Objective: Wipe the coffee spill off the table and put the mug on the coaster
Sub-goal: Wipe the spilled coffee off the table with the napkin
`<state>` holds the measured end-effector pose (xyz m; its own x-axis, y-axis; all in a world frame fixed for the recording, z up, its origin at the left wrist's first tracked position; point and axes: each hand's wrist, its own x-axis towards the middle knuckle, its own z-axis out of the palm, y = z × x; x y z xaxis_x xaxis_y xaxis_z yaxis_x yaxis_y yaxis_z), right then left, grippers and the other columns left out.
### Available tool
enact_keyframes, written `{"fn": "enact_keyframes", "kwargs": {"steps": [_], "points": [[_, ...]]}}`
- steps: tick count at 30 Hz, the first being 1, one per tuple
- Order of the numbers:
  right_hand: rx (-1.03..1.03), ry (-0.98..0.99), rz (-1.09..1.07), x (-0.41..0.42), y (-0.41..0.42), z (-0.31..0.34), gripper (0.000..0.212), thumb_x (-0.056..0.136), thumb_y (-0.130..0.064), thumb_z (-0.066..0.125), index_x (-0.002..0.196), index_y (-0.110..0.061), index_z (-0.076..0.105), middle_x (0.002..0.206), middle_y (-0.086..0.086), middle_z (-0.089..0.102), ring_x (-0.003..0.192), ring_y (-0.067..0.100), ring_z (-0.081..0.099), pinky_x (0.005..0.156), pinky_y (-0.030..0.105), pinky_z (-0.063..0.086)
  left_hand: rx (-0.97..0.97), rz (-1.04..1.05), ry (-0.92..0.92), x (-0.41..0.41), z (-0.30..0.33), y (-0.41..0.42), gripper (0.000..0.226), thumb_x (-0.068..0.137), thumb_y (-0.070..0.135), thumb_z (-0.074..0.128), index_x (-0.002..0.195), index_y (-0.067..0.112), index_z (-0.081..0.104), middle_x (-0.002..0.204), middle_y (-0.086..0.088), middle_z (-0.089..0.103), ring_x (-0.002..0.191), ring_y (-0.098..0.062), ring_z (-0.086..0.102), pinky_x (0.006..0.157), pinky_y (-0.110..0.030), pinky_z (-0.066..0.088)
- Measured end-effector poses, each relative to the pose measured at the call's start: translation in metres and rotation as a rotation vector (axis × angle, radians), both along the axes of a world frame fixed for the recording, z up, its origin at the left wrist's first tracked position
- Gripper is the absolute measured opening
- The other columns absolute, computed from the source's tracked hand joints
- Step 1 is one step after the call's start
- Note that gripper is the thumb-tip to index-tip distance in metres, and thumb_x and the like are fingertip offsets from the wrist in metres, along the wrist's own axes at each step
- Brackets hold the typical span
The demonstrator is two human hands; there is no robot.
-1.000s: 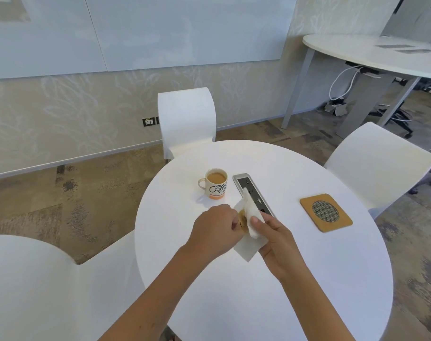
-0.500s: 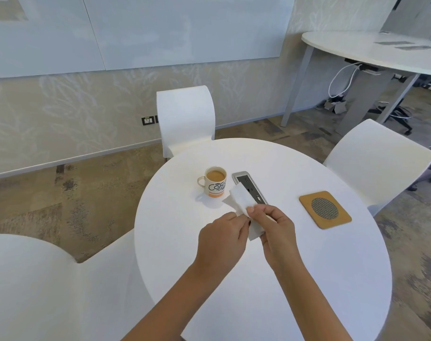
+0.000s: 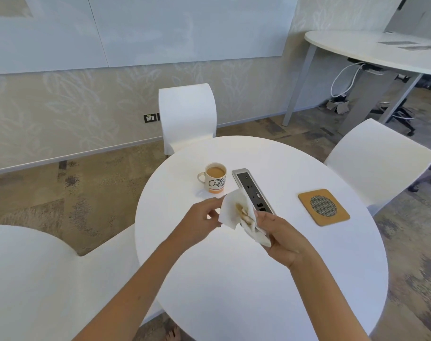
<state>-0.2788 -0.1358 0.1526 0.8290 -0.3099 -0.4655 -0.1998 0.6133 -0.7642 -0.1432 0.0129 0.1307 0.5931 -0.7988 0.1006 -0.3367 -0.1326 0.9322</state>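
Napkin (image 3: 236,212), coffee-stained, held above the table (image 3: 258,279) just in front of the mug (image 3: 215,177); long axis runs from near the mug toward the right wrist. Left hand (image 3: 199,221) pinches one edge, right hand (image 3: 282,238) grips the other. Mug upright, handle pointing left, well apart from the coaster (image 3: 324,207). Risk: stained fold smearing the table; full mug slopping when carried.
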Motion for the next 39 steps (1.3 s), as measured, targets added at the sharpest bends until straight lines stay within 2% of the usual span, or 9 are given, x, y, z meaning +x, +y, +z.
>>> {"fn": "enact_keyframes", "kwargs": {"steps": [6,13,17,20,24,28,31,36,39], "points": [[-0.105,0.11,-0.063,-0.002,0.013,-0.005,0.01,0.079,-0.006,0.068,0.086,-0.007,0.061,0.07,0.006,0.07,0.057,0.013,0.066,0.046,0.02,0.049,-0.139,-0.014,-0.072,-0.022,-0.001,-0.007,0.02,0.089,0.019,0.062,0.099,0.031,0.074,0.096,-0.022,0.065,0.078,-0.033,0.058,0.062,-0.035,0.046],[-0.528,0.191,-0.222,-0.01,0.024,0.0,0.02,0.074,-0.009,0.076,0.08,0.004,0.062,0.072,0.011,0.061,0.066,0.021,0.058,0.053,0.024,0.05,-0.183,0.022,-0.447,-0.037,-0.008,-0.004,0.027,0.09,0.005,0.06,0.111,0.017,0.073,0.072,-0.001,0.056,0.065,-0.012,0.054,0.06,-0.021,0.042],[-0.38,-0.01,-0.168,-0.012,0.027,0.013,0.016,0.088,-0.005,0.059,0.082,0.001,0.073,0.082,0.02,0.072,0.082,0.023,0.069,0.069,0.023,0.056,-0.189,0.099,-0.433,-0.041,-0.008,-0.008,0.034,0.086,-0.002,0.056,0.113,0.012,0.072,0.076,0.0,0.058,0.068,-0.012,0.055,0.06,-0.023,0.043],[-0.169,-0.11,-0.193,-0.013,0.022,0.016,0.024,0.093,-0.006,0.049,0.093,0.004,0.071,0.099,0.019,0.072,0.093,0.022,0.069,0.077,0.025,0.056,-0.134,0.007,-0.418,-0.04,-0.005,-0.006,0.039,0.092,0.016,0.048,0.13,0.015,0.061,0.088,0.003,0.053,0.077,-0.01,0.051,0.067,-0.019,0.04],[-0.114,-0.15,-0.19,-0.013,0.015,0.017,0.024,0.092,-0.002,0.048,0.102,0.005,0.069,0.106,0.02,0.07,0.098,0.024,0.068,0.077,0.025,0.056,-0.003,-0.099,-0.739,-0.032,-0.003,-0.001,0.05,0.096,0.032,0.047,0.142,0.013,0.046,0.107,-0.002,0.059,0.088,-0.021,0.051,0.072,-0.034,0.048],[-0.257,-0.085,-0.169,-0.01,0.019,0.016,0.021,0.088,-0.002,0.059,0.105,-0.005,0.071,0.105,0.009,0.073,0.099,0.016,0.068,0.08,0.022,0.052,-0.072,-0.019,-0.958,-0.022,0.003,-0.005,0.04,0.091,0.006,0.049,0.129,0.003,0.06,0.084,-0.009,0.063,0.065,-0.028,0.052,0.052,-0.038,0.048],[-0.371,-0.04,-0.234,-0.005,0.026,0.016,0.017,0.084,-0.009,0.067,0.1,-0.011,0.073,0.099,0.004,0.075,0.093,0.01,0.068,0.082,0.022,0.047,-0.164,0.053,-0.885,-0.016,0.004,-0.01,0.035,0.088,0.002,0.05,0.117,0.008,0.069,0.079,-0.009,0.058,0.067,-0.025,0.047,0.054,-0.037,0.045],[-0.541,-0.046,-0.397,0.001,0.035,0.016,0.007,0.081,-0.011,0.072,0.086,-0.015,0.075,0.088,0.004,0.075,0.085,0.011,0.07,0.072,0.016,0.05,-0.218,0.047,-0.513,-0.014,0.003,-0.02,0.027,0.084,-0.006,0.062,0.1,0.011,0.076,0.11,-0.003,0.064,0.1,-0.014,0.053,0.082,-0.023,0.044],[-0.706,0.0,-0.426,0.001,0.037,0.01,0.006,0.083,-0.014,0.071,0.087,-0.015,0.074,0.078,-0.001,0.075,0.075,0.008,0.068,0.067,0.014,0.05,-0.227,0.029,-0.259,-0.016,0.002,-0.025,0.023,0.085,-0.007,0.058,0.092,0.008,0.075,0.095,0.003,0.071,0.088,-0.005,0.062,0.077,-0.021,0.048]]}}
